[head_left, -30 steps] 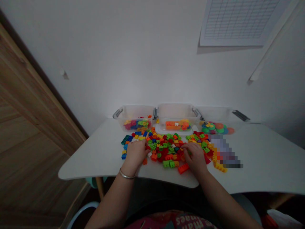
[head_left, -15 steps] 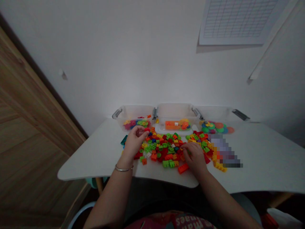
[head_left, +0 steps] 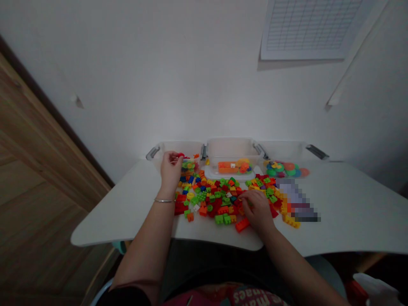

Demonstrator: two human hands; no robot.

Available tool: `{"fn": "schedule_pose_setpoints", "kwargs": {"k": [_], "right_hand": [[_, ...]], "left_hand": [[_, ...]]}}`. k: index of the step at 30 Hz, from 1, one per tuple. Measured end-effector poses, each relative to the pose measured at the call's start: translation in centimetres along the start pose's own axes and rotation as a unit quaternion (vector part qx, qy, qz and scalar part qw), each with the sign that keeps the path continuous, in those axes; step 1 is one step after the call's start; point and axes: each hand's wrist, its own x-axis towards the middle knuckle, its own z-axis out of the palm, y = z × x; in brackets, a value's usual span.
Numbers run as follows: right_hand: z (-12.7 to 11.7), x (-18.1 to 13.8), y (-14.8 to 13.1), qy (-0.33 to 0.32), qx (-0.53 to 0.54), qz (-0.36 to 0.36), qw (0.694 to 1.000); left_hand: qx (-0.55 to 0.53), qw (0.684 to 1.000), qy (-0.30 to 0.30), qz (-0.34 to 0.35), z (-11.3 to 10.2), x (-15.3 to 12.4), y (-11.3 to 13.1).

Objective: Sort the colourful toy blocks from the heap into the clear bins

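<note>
A heap of coloured plastic bricks lies on the white table. My left hand is raised over the left clear bin, fingers pinched on a small red piece. A thin bracelet circles that wrist. My right hand rests palm down on the bricks at the heap's right side, fingers curled among them; whether they hold a piece is hidden. An orange brick lies by that hand near the table's front edge.
Three clear bins stand along the wall: the left one, a middle bin with orange pieces, and a right bin with round green and orange pieces. A wooden panel stands at the left. A blurred patch covers part of the heap.
My left hand left the heap's left side, picked up a red piece, and carried it up and back over the left bin. My right hand stayed on the bricks.
</note>
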Motion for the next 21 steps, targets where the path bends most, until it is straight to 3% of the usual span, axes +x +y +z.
{"fn": "schedule_pose_setpoints", "kwargs": {"k": [4,8,16,21], "right_hand": [[-0.1,0.1,0.0,-0.005,0.004,-0.007,1.000],[0.0,0.1,0.0,-0.004,0.001,-0.008,1.000],[0.0,0.1,0.0,-0.004,0.006,-0.015,1.000],[0.1,0.1,0.0,0.003,0.009,-0.021,1.000]], "left_hand": [[0.230,0.968,-0.042,0.085,0.0,0.7,0.8],[0.331,0.935,-0.084,0.094,0.4,0.6,1.4],[0.261,0.950,-0.116,0.126,0.9,0.5,-0.3],[0.153,0.978,-0.118,0.073,0.0,0.7,-0.3]]}}
